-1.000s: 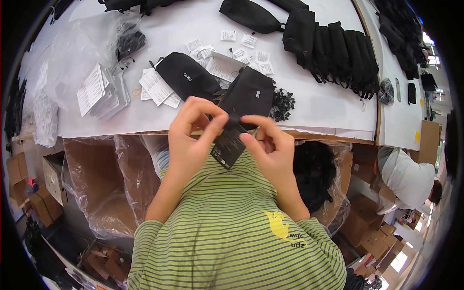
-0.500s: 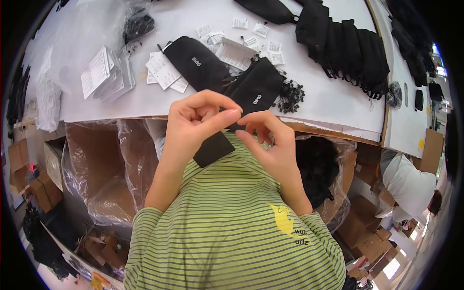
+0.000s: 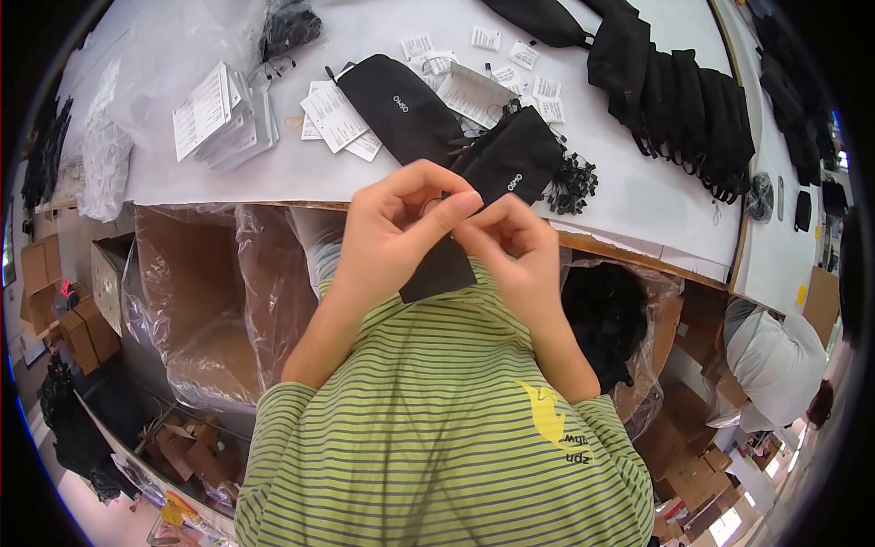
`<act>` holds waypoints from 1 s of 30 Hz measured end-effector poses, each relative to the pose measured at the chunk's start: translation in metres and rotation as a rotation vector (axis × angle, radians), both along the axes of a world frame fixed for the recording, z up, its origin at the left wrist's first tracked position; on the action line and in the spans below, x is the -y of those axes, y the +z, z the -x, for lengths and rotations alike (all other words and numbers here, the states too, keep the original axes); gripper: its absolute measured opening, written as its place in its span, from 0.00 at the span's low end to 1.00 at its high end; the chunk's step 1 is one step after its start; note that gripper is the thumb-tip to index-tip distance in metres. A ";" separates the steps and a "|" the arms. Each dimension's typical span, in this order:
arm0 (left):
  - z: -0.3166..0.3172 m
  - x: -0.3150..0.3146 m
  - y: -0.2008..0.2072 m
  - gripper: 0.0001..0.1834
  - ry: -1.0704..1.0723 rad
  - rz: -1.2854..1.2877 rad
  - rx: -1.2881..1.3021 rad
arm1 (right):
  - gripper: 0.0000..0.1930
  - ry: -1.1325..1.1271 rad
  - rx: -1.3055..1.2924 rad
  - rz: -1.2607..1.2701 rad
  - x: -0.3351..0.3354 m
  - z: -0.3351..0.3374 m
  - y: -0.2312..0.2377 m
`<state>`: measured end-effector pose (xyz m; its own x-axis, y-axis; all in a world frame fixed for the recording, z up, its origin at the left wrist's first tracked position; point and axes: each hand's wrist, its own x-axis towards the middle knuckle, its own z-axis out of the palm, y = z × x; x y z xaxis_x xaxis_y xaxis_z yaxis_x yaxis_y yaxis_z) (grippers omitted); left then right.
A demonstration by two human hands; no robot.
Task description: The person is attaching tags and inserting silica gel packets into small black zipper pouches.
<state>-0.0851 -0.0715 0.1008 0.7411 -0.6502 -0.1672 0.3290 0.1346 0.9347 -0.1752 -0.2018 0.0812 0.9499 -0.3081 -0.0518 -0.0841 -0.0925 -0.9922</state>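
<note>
Bench (image 3: 656, 205), white-topped, carries nearly everything here, its near edge just beyond the person, presumably so the goods sit within easy reach. Below its left part, a cardboard box (image 3: 196, 301) is lined with clear plastic, perhaps to keep contents clean. Far right on the top, a row of black pouches (image 3: 679, 118) overlaps piece on piece, loops toward the near side, an arrangement that probably saves room and keeps them in order.

Nearer, the farther black pouch (image 3: 392, 100) lies flat and slanted, partly over loose white cards (image 3: 335, 118); the nearer black pouch (image 3: 521, 162) lies just past the fingers, seemingly for convenience.

The left hand (image 3: 396, 219) has thumb and forefinger pressed together, and the right hand (image 3: 515, 244) pinches close beneath it. Whatever thin piece sits between the fingertips is too small to make out; meeting tip to tip suggests fine handling. A white card stack (image 3: 219, 114) stands fanned at left, likely so single cards separate easily.

Below the fingertips, the black card (image 3: 439, 273) hangs before the striped shirt (image 3: 437, 419), apparently left dangling to free the fingers. Black cord ends (image 3: 572, 180) bunch beside the nearer pouch; white sachets (image 3: 487, 38) lie scattered beyond.
</note>
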 end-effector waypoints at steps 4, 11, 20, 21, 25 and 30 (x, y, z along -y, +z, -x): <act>0.006 0.005 0.000 0.07 -0.015 -0.156 0.076 | 0.07 -0.221 -0.003 -0.601 0.008 -0.003 -0.001; 0.009 0.011 -0.011 0.07 -0.012 -0.226 0.176 | 0.05 -0.362 0.005 -0.620 0.006 -0.002 -0.006; 0.008 0.012 -0.012 0.07 0.003 -0.275 0.236 | 0.05 -0.337 0.073 -0.542 0.006 -0.007 -0.002; 0.008 0.012 -0.012 0.07 0.004 -0.275 0.236 | 0.05 -0.336 0.073 -0.542 0.008 -0.006 -0.003; 0.006 0.009 -0.008 0.07 -0.039 -0.354 0.379 | 0.05 -0.237 0.040 -0.103 0.018 -0.001 -0.008; 0.005 0.011 -0.012 0.06 -0.055 -0.274 0.357 | 0.05 -0.151 0.047 -0.341 0.022 0.001 -0.001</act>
